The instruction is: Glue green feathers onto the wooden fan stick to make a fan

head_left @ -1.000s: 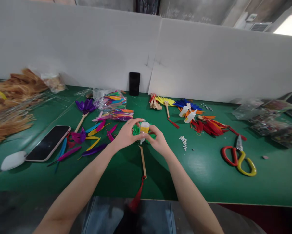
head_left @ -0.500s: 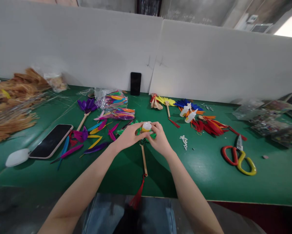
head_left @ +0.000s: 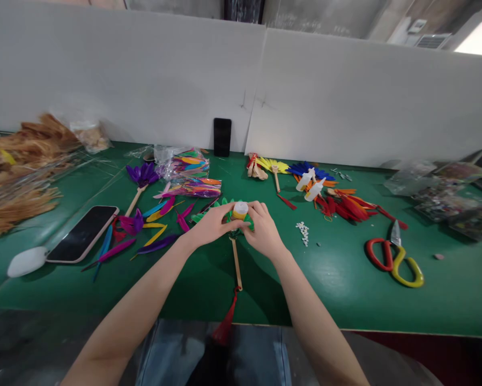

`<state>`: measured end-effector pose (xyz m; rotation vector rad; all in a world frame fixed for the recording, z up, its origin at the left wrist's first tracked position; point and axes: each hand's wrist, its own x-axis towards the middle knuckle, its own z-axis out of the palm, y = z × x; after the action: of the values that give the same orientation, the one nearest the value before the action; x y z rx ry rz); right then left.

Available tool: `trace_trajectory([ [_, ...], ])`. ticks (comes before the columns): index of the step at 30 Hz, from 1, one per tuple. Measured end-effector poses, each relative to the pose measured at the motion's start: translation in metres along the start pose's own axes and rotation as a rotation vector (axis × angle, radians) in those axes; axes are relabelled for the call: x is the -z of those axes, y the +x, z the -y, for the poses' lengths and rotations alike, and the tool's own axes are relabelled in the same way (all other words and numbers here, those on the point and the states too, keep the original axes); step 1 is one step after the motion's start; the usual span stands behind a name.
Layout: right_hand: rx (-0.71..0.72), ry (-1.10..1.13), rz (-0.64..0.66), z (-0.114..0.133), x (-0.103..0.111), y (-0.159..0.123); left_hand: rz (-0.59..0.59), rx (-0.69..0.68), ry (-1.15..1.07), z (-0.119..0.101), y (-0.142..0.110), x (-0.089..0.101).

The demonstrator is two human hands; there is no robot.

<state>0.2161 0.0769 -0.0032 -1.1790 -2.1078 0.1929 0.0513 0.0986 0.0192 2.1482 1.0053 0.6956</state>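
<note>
A small glue bottle with a yellow label is held end-up, its round white end towards me. My left hand has its thumb and fingers closed on the bottle's left side. From the right, my right hand closes its fingers on the same bottle. Directly beneath lies a green feather fan, mostly covered by the hands. Its wooden handle points towards me, with a red tassel hanging over the table edge. The bottle's lower end is hidden.
Loose coloured feathers and a phone lie to the left. Two glue bottles, white beads and scissors are on the right. Behind, a black phone leans against a white board.
The bottle's white end has tipped slightly and shows more of the yellow label. Both hands keep nearly the same place; the view has shifted a little.
</note>
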Motion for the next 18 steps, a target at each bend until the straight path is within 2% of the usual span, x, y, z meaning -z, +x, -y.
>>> trace_trajectory([
  [7,0.017,-0.048,0.017,0.0,-0.0002,0.0001,0.024,0.022,0.007,0.004,0.0,0.0002],
  [18,-0.039,0.01,-0.026,-0.0013,-0.0074,-0.0007,-0.013,0.035,-0.031,0.0048,-0.0008,-0.0061],
])
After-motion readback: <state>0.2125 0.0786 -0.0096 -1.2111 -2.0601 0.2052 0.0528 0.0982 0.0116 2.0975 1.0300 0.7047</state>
